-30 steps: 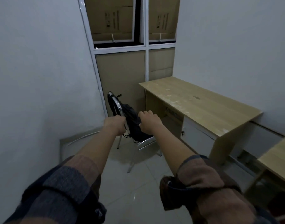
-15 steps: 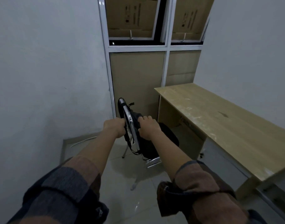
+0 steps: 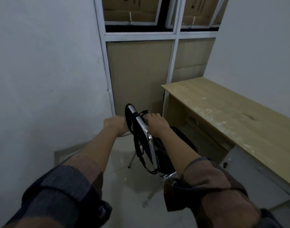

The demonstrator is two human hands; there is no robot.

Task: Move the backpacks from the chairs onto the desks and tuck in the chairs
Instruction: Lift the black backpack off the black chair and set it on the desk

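At the far left a pale wall (image 3: 42,71) runs back to a white window frame (image 3: 175,35) whose panes are covered with cardboard (image 3: 139,69). The left hand (image 3: 115,125) reaches forward at the end of a bare forearm, its sleeve (image 3: 61,186) rolled up near the elbow. Its fingers curl at the back of the chair (image 3: 149,140), just left of the metal frame; what exactly they grasp is hidden behind the hand, so I cannot tell whether it is the frame or a strap.

The chair stands on the tiled floor (image 3: 124,186) beside the desk, not tucked under it. A black backpack (image 3: 177,145) sits on its seat, with straps hanging down over the chair's back.

The right hand (image 3: 155,123) is on the other side of the chair back, fingers curled over the top of the backpack, gripping it near its upper edge. That forearm is also bare, the sleeve bunched above it.

To the right stands a wooden desk (image 3: 231,116) against the right wall, its top scuffed with pale marks.
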